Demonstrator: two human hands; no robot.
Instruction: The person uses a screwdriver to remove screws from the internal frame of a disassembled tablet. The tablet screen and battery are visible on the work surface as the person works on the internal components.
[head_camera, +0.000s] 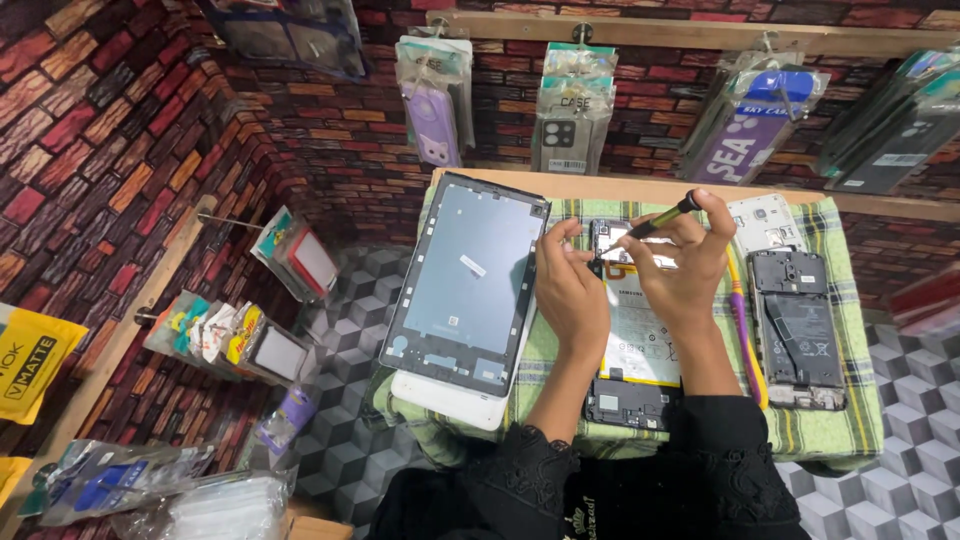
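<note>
Brick-patterned walls hung with packaged phone cases surround a small table (660, 188) under a green checked cloth (850, 420). Left of the left hand (572, 285) lies a detached tablet frame (465, 275); that hand pinches a part on the opened tablet (640, 340) (battery exposed) while the right hand (685, 255) grips a screwdriver (660, 217), apparently working a screw near the tablet's top edge.

- one head-worn camera looks steeply down and forward from just above the person's chest, close over the small table (640, 190).
- the cloth-covered work surface fills mid-frame; the brick-patterned wall (120, 130) with hanging phone cases (435, 100) rises ahead and to the left.
- no second view shares the scene.
</note>
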